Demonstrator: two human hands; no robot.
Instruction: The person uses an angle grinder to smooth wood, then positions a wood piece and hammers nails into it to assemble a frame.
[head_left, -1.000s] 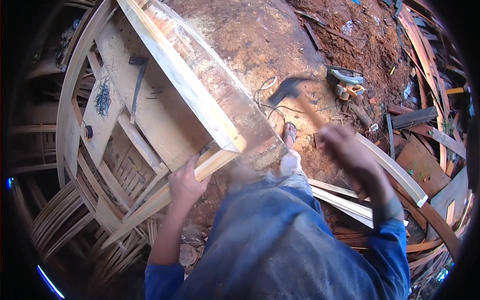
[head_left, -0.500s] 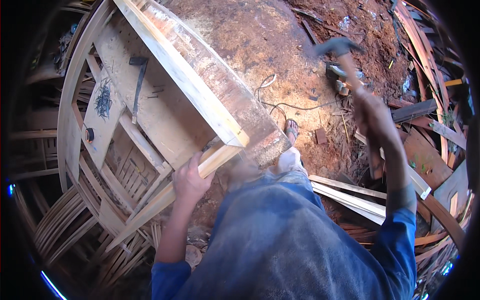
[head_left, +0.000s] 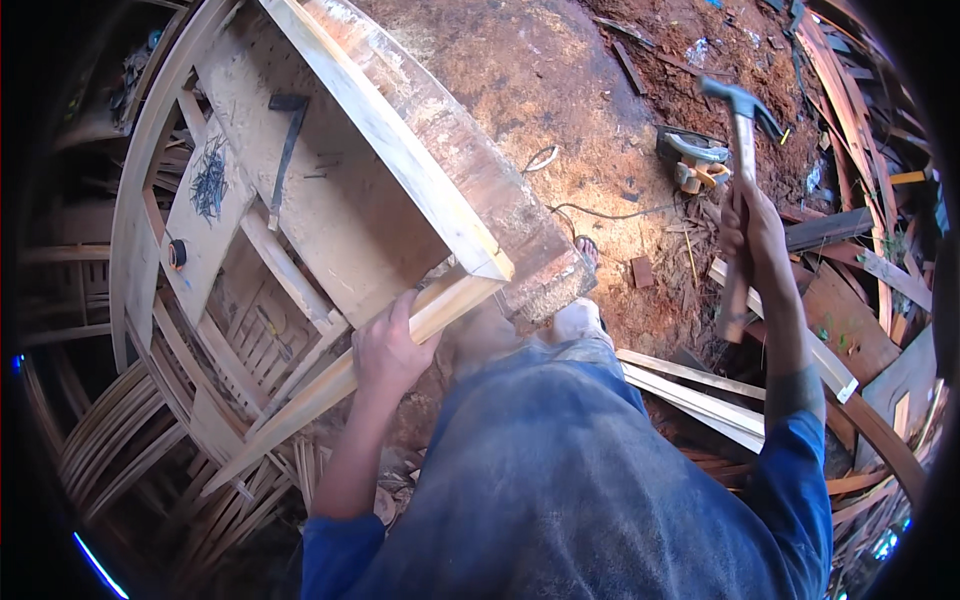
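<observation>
My left hand grips a pale wooden rail running diagonally at the front of a wooden frame. The rail meets a long pale board at a mitred corner on a weathered wooden slab. Out to the right, my right hand is closed around the wooden handle of a claw hammer, held upright with its head away from my body.
A panel on the left holds loose nails, a dark long-handled tool and a round black object. A power tool with a cord lies on the dirt. Wooden offcuts and strips surround me.
My right hand has swung up and to the right with the hammer, whose head is now higher and further right. My left hand stays on the rail, shifted slightly in view.
</observation>
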